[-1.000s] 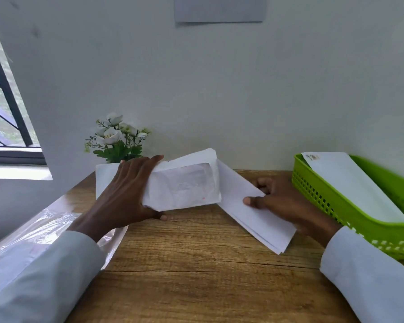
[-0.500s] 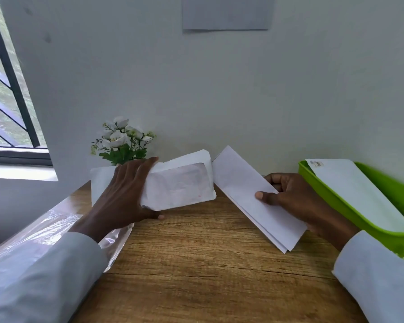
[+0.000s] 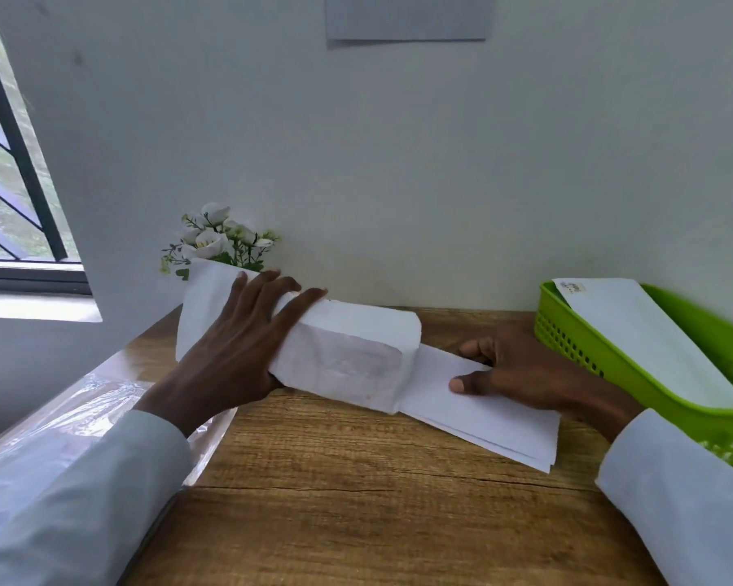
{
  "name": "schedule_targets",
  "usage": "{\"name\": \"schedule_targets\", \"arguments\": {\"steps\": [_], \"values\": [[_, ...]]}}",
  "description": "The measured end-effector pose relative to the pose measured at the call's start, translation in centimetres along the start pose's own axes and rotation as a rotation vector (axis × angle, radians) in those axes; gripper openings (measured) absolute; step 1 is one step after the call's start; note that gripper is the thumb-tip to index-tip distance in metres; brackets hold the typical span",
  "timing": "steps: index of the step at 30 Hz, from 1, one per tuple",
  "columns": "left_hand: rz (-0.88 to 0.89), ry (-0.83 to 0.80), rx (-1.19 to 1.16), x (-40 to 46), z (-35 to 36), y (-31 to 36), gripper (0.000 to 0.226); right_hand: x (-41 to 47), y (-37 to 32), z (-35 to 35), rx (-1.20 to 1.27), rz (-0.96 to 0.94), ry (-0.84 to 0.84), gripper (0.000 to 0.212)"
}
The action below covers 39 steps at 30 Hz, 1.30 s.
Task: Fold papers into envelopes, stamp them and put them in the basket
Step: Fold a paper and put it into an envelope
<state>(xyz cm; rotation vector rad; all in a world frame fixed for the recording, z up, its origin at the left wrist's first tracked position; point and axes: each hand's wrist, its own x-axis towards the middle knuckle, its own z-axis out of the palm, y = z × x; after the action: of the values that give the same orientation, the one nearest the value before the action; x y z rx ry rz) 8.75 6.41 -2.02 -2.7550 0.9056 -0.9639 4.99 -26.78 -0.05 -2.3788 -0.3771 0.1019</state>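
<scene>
My left hand (image 3: 238, 353) grips a white window envelope (image 3: 348, 357) above the wooden table, thumb beneath and fingers over its top, the open end facing right. My right hand (image 3: 521, 370) pinches a folded white paper (image 3: 483, 412), whose left end sits inside the envelope's opening. The paper slants down to the right just above the table. A green plastic basket (image 3: 589, 353) stands at the right with one stamped white envelope (image 3: 652, 336) lying in it.
A small pot of white flowers (image 3: 216, 243) stands against the wall behind the envelope. A clear plastic bag (image 3: 81, 416) lies at the table's left edge. A window (image 3: 9, 162) is at the far left. The wooden table (image 3: 356, 501) spreads in front.
The folded paper's left end, apart from the envelope half a second ago, now sits inside its opening. My right hand moved left and lower with it. My left hand tilted the envelope's open end down.
</scene>
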Motion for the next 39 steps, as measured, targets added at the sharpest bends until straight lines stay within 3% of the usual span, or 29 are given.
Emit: {"name": "schedule_targets", "arguments": {"steps": [8,13,17,22,27,31,34,39], "values": [[0.074,0.005,-0.034,0.7,0.3,2.4,0.111,-0.2,-1.9,1.5,0.026,-0.169,0.123,0.04],[0.004,0.02,-0.078,0.3,0.2,1.2,0.109,-0.2,-0.5,-0.4,0.068,-0.025,0.061,0.059],[-0.036,0.04,-0.083,0.0,0.0,0.6,0.109,-0.4,0.3,-1.1,0.085,0.007,0.027,0.029],[0.004,0.022,-0.092,0.2,0.3,1.6,0.113,-0.2,-0.2,0.2,0.193,0.003,0.166,0.014],[0.026,0.036,-0.104,0.5,0.3,2.3,0.11,-0.3,-1.5,1.3,0.349,-0.105,0.247,0.019],[-0.03,0.062,-0.112,0.1,0.0,1.3,0.11,-0.6,-0.9,-0.2,0.36,-0.049,0.212,0.024],[-0.06,0.081,-0.118,0.0,-0.3,0.9,0.108,-0.7,-0.5,-0.7,0.39,-0.022,0.162,0.015],[-0.012,0.074,-0.132,0.3,-0.2,2.1,0.111,-0.3,-0.9,0.7,0.44,-0.061,0.221,0.009]]}}
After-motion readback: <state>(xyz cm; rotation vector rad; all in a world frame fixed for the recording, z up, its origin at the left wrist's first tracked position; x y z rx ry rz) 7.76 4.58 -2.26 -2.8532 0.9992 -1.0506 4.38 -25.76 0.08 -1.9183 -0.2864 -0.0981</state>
